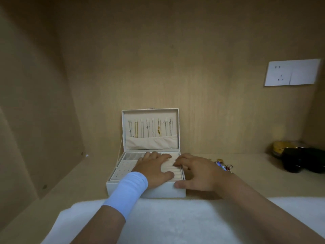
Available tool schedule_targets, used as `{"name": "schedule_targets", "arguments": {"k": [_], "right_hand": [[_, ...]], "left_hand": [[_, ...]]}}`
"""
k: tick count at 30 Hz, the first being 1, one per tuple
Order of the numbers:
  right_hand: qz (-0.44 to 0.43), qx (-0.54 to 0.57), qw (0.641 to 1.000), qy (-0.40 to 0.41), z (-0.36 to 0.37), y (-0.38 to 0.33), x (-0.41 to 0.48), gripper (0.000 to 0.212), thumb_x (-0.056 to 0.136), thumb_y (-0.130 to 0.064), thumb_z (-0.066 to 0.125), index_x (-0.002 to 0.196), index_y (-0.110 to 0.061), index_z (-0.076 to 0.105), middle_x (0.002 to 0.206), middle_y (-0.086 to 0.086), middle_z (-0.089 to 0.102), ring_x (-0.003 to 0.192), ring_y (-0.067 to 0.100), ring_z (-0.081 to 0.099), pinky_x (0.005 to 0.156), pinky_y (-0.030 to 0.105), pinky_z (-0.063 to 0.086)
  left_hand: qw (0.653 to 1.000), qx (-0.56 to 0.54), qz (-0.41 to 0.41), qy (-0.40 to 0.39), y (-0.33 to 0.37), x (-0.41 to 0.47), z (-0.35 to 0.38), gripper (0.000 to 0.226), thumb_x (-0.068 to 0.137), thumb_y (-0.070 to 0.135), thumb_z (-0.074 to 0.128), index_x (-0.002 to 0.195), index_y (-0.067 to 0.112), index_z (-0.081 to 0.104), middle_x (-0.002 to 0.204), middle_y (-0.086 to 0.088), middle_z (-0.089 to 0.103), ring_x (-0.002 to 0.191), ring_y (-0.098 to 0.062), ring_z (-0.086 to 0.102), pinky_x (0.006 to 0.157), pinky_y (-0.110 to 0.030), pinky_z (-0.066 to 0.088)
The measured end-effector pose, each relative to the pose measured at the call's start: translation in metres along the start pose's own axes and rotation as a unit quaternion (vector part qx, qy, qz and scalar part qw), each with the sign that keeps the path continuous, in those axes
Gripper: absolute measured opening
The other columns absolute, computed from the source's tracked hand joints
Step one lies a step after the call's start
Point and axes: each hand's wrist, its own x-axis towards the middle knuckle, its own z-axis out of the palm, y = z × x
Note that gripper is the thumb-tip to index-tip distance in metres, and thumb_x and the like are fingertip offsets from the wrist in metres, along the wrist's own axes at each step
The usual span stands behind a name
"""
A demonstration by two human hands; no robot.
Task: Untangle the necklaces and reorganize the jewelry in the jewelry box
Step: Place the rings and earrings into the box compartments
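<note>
A cream jewelry box (163,191) stands open on the wooden shelf, its lid (176,113) upright against the back wall. Several thin necklaces (149,128) hang in a row inside the lid above a fabric pocket. My left hand (154,168), with a pale blue wristband, lies flat on the padded top tray, fingers spread. My right hand (195,171) rests at the box's right side, fingers bent over the tray's ring rolls and thumb against the front right corner. A small heap of colourful jewelry (224,165) lies on the shelf just right of that hand.
A white cloth (175,221) covers the shelf in front of the box. Dark objects and a yellow-labelled container (281,147) sit at the far right. A white wall socket plate (292,72) is on the back panel. A side panel closes the left.
</note>
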Motion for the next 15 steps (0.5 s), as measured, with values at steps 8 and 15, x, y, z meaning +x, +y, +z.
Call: {"name": "schedule_targets", "arguments": {"k": [8,15], "right_hand": [[0.111,0.110,0.980,0.120,-0.022,0.051,0.006,0.030,0.093,-0.037,0.059,0.122,-0.032,0.066,0.118,-0.020,0.065,0.090,0.002,0.062,0.088,0.026,0.051],[0.164,-0.057,0.985,0.000,-0.008,0.103,0.062,0.037,0.096,-0.025,0.055,0.132,-0.027,0.061,0.133,-0.002,0.061,0.118,0.019,0.058,0.093,0.027,0.045]], "left_hand": [[0.997,0.002,0.040,0.063,0.041,0.045,-0.009,0.038,0.095,0.037,0.044,0.131,0.032,0.052,0.132,0.002,0.050,0.128,-0.020,0.036,0.107,-0.036,0.031],[0.996,0.020,0.069,0.060,0.061,0.091,0.002,0.037,0.094,0.032,0.047,0.130,0.028,0.053,0.131,-0.001,0.049,0.124,-0.022,0.040,0.104,-0.036,0.035]]}}
